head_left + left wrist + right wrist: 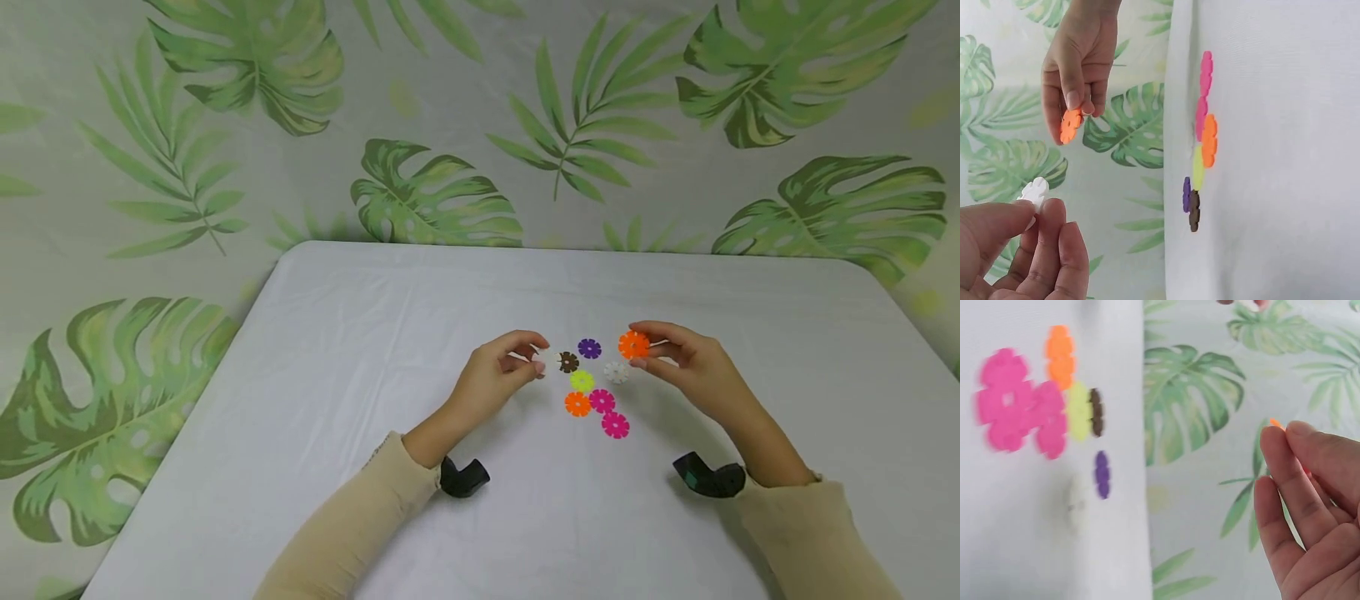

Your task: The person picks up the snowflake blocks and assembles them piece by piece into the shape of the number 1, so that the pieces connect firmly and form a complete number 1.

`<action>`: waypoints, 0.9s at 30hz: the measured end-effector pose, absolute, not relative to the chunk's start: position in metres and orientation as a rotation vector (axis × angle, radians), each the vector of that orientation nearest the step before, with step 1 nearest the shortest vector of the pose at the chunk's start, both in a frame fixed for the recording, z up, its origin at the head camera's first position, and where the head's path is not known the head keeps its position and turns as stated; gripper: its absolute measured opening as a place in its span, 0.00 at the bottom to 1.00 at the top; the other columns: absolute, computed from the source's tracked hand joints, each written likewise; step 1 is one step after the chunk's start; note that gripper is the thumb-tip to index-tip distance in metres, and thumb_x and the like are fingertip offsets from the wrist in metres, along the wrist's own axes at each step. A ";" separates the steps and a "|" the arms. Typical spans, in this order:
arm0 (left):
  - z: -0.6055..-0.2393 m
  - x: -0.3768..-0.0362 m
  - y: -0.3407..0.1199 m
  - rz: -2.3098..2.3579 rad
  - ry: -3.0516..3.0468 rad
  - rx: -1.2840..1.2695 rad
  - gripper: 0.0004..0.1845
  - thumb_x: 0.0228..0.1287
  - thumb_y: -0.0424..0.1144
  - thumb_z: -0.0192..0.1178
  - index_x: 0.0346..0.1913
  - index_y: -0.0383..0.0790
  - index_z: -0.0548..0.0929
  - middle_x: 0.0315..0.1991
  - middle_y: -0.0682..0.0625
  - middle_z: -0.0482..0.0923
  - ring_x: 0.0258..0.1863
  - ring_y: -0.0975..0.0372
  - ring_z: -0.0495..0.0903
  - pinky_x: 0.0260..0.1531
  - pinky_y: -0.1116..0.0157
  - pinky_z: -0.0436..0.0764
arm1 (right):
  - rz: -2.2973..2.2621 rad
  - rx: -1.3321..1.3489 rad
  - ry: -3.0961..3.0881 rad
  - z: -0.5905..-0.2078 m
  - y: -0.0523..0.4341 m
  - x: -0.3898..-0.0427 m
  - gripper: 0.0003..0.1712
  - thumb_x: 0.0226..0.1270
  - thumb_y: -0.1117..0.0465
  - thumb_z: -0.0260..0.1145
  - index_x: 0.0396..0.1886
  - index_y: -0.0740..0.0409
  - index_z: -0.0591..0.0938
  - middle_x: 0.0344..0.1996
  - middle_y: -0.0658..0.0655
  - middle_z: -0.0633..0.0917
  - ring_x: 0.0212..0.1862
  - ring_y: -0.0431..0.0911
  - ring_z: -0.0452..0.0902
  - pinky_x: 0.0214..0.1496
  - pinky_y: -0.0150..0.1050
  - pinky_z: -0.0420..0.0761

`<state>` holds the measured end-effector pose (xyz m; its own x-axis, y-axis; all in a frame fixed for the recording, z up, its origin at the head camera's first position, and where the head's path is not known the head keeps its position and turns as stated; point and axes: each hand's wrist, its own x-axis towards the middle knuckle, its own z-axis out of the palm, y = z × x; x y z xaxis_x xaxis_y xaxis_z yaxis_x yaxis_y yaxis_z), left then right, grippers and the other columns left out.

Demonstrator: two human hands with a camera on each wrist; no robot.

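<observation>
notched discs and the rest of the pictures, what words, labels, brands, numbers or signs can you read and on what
None readable: the notched discs, white tablecloth and leaf-print backdrop show no legible text.
One black object shows a greenish patch, too small to tell if lettered.

Head view looks down; nearer wrist views share the pink discs [1207, 73].
</observation>
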<state>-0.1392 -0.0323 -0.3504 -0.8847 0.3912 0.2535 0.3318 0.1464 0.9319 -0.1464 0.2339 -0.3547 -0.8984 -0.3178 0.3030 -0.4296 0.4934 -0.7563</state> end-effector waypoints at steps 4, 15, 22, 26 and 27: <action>-0.336 -0.142 -0.035 1.920 2.347 0.748 0.13 0.52 0.30 0.54 0.43 0.37 0.73 0.32 0.45 0.71 0.27 0.64 0.76 0.30 0.69 0.74 | 1.399 0.702 -2.525 -0.341 0.226 -0.151 0.24 0.47 0.68 0.63 0.49 0.57 0.72 0.39 0.55 0.76 0.34 0.39 0.75 0.35 0.25 0.73; -0.322 -0.149 -0.036 2.063 2.340 0.883 0.12 0.52 0.29 0.55 0.42 0.33 0.73 0.33 0.43 0.72 0.29 0.56 0.75 0.29 0.68 0.75 | 1.700 0.813 -2.342 -0.312 0.187 -0.149 0.23 0.44 0.75 0.61 0.45 0.67 0.72 0.30 0.60 0.78 0.30 0.45 0.77 0.34 0.31 0.75; -0.323 -0.146 -0.032 2.065 2.375 0.972 0.12 0.51 0.28 0.55 0.41 0.32 0.74 0.35 0.43 0.72 0.30 0.59 0.74 0.31 0.66 0.75 | 1.832 0.881 -2.282 -0.310 0.174 -0.148 0.20 0.44 0.77 0.60 0.43 0.71 0.71 0.30 0.62 0.78 0.31 0.48 0.77 0.34 0.35 0.75; -0.324 -0.145 -0.030 2.068 2.385 1.010 0.12 0.51 0.27 0.55 0.41 0.32 0.74 0.35 0.43 0.72 0.30 0.59 0.74 0.32 0.67 0.74 | 1.872 0.891 -2.268 -0.319 0.175 -0.152 0.20 0.45 0.76 0.60 0.43 0.70 0.71 0.31 0.62 0.78 0.31 0.47 0.77 0.34 0.35 0.75; -0.328 -0.147 -0.030 2.071 2.387 1.033 0.12 0.51 0.28 0.55 0.41 0.32 0.74 0.35 0.44 0.72 0.30 0.60 0.74 0.32 0.68 0.74 | 1.887 0.899 -2.258 -0.322 0.175 -0.153 0.20 0.45 0.77 0.60 0.42 0.71 0.71 0.31 0.62 0.79 0.31 0.48 0.77 0.33 0.35 0.75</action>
<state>-0.1474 -0.0303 -0.3277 -0.7919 0.3287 0.5146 0.5557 0.0388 0.8305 -0.1531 0.1752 -0.3218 -0.8275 -0.3887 0.4051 -0.4677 0.0782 -0.8804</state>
